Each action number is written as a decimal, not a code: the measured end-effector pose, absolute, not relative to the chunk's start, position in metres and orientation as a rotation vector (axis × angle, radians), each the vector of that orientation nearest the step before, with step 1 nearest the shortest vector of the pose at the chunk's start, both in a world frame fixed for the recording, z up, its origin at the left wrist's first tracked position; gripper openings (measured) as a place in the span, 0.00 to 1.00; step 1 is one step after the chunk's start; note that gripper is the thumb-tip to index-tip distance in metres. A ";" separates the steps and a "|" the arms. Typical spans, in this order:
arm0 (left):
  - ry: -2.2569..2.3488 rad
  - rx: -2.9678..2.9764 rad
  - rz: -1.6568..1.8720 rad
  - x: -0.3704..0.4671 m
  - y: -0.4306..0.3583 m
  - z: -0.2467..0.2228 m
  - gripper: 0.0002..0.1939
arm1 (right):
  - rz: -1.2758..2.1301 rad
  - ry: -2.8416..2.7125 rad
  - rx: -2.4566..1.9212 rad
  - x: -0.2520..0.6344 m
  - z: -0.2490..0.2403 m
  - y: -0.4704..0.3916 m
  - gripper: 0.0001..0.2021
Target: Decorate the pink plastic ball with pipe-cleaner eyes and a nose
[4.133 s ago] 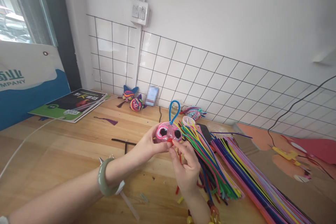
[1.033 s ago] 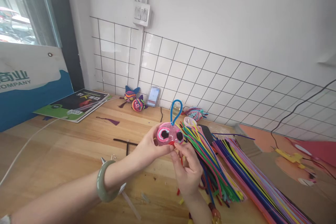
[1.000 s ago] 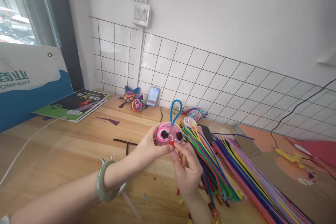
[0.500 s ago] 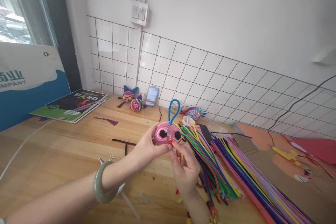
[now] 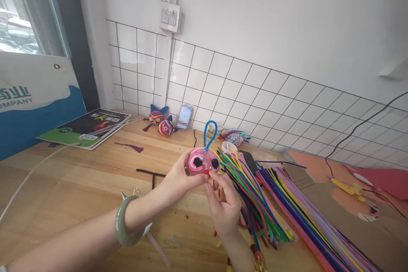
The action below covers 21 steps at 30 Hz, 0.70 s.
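Observation:
A pink round craft ornament [image 5: 206, 160] with two big black eyes faces me, held above the table. From its top rises a blue pipe-cleaner loop [image 5: 210, 134]. My left hand [image 5: 179, 178] is closed around its left side, the thumb along the lower edge. At the bottom middle, my right hand [image 5: 225, 204] pinches a small red piece [image 5: 207, 172] against the ornament between thumb and fingertips. The red piece is partly hidden by the fingers. Behind my right hand lies a bundle of mixed pipe cleaners [image 5: 255, 195].
A second pipe-cleaner bundle [image 5: 306, 212] stretches to the lower right. A yellow glue gun [image 5: 347, 189] lies at right with its cord. Colourful finished ornaments [image 5: 166, 126], a phone [image 5: 185, 117] and a glass jar [image 5: 213, 129] stand by the wall. A purple tassel [image 5: 130, 147] and magazine [image 5: 92, 125] lie left.
Almost nothing differs. The ornament and both hands hold nearly the same place, with a very slight shift of my right hand to the left.

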<state>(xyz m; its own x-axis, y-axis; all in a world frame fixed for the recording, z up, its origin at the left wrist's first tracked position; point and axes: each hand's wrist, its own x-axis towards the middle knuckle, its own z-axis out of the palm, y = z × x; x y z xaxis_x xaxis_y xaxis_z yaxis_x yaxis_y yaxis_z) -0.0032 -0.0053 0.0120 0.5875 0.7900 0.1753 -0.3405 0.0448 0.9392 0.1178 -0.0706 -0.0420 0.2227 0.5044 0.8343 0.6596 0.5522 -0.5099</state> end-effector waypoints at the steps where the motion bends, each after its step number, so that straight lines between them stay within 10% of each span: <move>1: 0.453 1.246 0.909 -0.003 -0.005 0.012 0.32 | -0.136 -1.423 -1.081 0.118 -0.042 -0.071 0.16; 21: 0.416 1.235 0.855 -0.006 -0.004 0.010 0.30 | -0.287 -1.444 -1.148 0.121 -0.034 -0.070 0.18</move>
